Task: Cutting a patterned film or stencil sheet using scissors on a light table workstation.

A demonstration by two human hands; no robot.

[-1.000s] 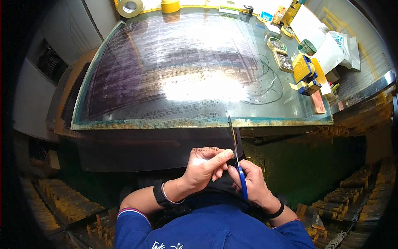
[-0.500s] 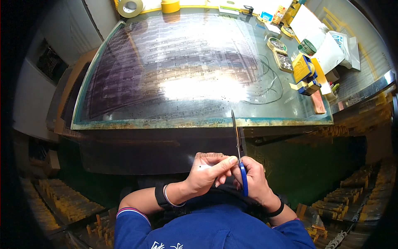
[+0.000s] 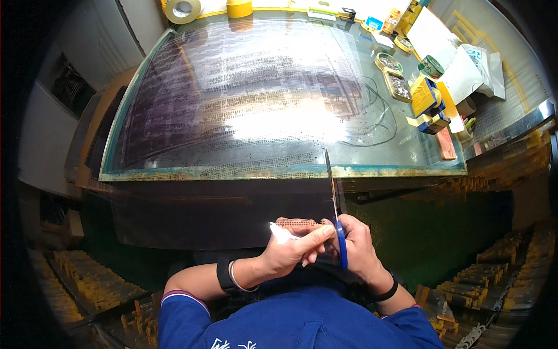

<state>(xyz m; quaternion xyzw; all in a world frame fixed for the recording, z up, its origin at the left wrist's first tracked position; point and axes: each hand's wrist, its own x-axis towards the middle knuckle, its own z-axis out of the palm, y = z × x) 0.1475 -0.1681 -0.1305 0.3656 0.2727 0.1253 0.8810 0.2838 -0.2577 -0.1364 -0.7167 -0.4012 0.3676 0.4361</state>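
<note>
Low in the middle, my left hand point(image 3: 286, 251) pinches a small strip of clear film point(image 3: 297, 223) between thumb and fingers. Rows of small black marks run along the strip, and bright glare covers its left end. Close beside it, my right hand point(image 3: 359, 249) grips scissors point(image 3: 332, 183) by their blue handles. Their long blades point away from me toward the table's front edge and look nearly closed. The strip's right end meets my fingers next to the scissors; whether the blades touch it I cannot tell.
A glass-topped table point(image 3: 415, 152) lies ahead, bearing a large printed film sheet point(image 3: 174, 125). On the right stand a tape dispenser point(image 3: 427, 99), open tins point(image 3: 397, 86) and a reddish block point(image 3: 446, 144). Tape rolls point(image 3: 182, 10) sit at the far left. A dark sheet point(image 3: 174, 215) juts below the table's edge.
The film strip has tilted slightly, and its left end now glares white. My hands and the scissors have shifted only a little; the grips stay the same.
</note>
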